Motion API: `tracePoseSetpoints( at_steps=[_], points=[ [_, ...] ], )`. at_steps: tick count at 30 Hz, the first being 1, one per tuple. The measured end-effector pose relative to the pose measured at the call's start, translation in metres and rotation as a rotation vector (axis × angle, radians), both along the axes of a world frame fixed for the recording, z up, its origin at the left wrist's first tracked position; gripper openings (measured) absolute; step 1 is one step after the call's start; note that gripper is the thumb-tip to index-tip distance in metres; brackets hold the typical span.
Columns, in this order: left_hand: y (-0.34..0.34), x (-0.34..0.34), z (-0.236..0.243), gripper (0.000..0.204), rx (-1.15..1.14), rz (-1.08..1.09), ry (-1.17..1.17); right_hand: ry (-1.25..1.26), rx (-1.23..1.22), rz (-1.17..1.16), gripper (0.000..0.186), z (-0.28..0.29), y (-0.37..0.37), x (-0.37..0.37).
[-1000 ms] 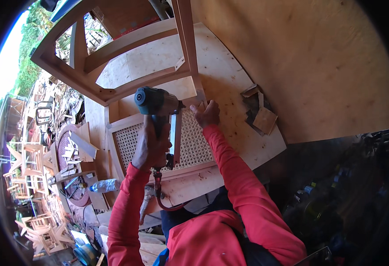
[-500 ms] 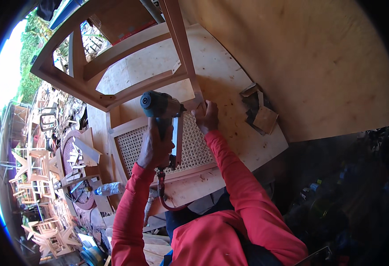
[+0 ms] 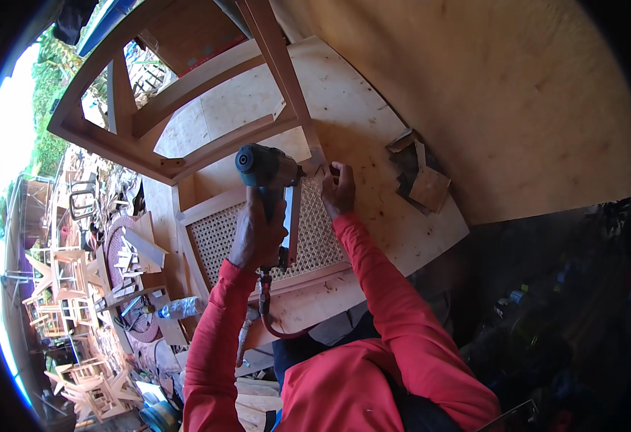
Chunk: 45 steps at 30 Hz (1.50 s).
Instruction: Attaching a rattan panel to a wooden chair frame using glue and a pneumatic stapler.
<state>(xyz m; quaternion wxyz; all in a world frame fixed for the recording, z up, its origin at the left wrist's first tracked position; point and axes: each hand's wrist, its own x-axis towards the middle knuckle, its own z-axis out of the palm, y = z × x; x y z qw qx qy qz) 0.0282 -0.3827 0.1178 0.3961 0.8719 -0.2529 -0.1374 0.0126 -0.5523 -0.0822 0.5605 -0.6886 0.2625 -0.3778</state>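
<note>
Left hand [image 3: 256, 234] wraps its fingers tight round the pneumatic nail gun [image 3: 272, 189], nose down on the cane-panel chair back [image 3: 265, 237] lying on the plywood worktop [image 3: 373, 144], right hand [image 3: 337, 191] pinching the frame corner steady, fastening under way, next shot wants square aim

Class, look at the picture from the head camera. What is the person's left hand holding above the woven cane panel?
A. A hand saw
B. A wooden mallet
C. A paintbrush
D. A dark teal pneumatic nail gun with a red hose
D: the left hand grips the handle of a dark teal pneumatic nail gun, its red air hose trailing below, over the woven cane panel of the pale wooden chair frame.
</note>
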Motion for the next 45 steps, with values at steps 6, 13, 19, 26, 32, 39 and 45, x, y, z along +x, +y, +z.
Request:
tracePoseSetpoints(
  at_steps=[6,13,19,26,32,39,45],
  points=[
    [-0.018,-0.011,-0.004,0.065,0.001,-0.011,-0.065,-0.02,-0.042,0.018,0.034,-0.006,-0.015,-0.007],
    [-0.016,-0.023,-0.007,0.067,0.066,0.036,-0.159,0.061,-0.518,0.138,0.046,0.027,-0.009,-0.091],
    [-0.014,-0.02,-0.008,0.067,0.033,0.089,0.024,0.071,-0.454,0.214,0.051,0.007,0.002,-0.114],
    [-0.015,-0.021,-0.011,0.067,0.05,0.023,-0.108,-0.021,-0.288,0.273,0.048,0.006,0.006,-0.111],
    [-0.016,-0.018,-0.011,0.061,0.031,-0.012,-0.179,0.051,-0.429,0.303,0.057,0.006,0.004,-0.109],
    [-0.016,-0.011,-0.007,0.072,0.075,0.002,0.018,0.006,-0.461,0.312,0.065,0.008,0.002,-0.107],
    [-0.021,-0.014,0.0,0.073,0.172,0.003,0.004,0.007,-0.452,0.309,0.063,0.009,0.002,-0.107]
  ],
)
